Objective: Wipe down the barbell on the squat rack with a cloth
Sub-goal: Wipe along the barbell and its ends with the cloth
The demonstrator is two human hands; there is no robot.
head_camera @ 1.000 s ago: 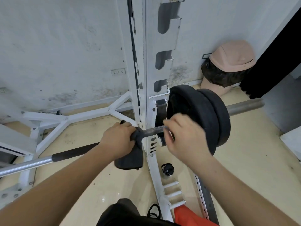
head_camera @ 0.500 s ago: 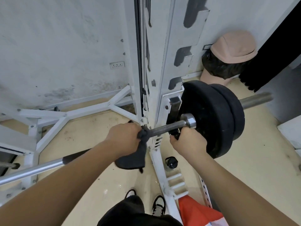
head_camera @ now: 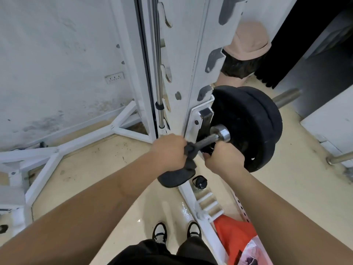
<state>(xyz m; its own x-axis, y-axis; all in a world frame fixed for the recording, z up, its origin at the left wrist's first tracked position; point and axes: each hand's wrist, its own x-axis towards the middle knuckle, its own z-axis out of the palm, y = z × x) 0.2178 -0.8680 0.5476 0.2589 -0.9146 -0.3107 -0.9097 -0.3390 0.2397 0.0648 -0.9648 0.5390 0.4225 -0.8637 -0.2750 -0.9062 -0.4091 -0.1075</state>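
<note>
The left hand (head_camera: 169, 150) is clenched around the dark cloth (head_camera: 177, 172), which is wrapped on the barbell (head_camera: 205, 140) just in front of the white upright of the squat rack (head_camera: 193, 73). A loose fold of the cloth hangs down below the fist. The barbell itself rests in the rack's hook; only a short bare part of its shaft shows between the two hands, and it ends at the shiny collar (head_camera: 221, 133) against the black weight plates (head_camera: 254, 129). The right hand (head_camera: 222, 159) is just beside that collar, under the shaft, with its grip closed; whether it grasps the shaft or presses on the inner plate I cannot tell, because the fingers are hidden.

What could go wrong, in my judgement: the space for wiping here is very narrow, so if the left hand slides further right, the knuckles may hit the rack's hook or the collar. The hanging fold could also catch between the shaft and the hook and pull the cloth out of the grip. If the right hand pushes the bar upward or turns it strongly, the loaded end may shift in the hook. The floor (head_camera: 152, 213) near the shoes looks shiny, perhaps wet, and a foot could slip there.

Compared with half a second ago, the head has come nearer and looks more downward: both shoes show now, and the collar is more exposed. The left hand has moved slightly closer to the upright.
</note>
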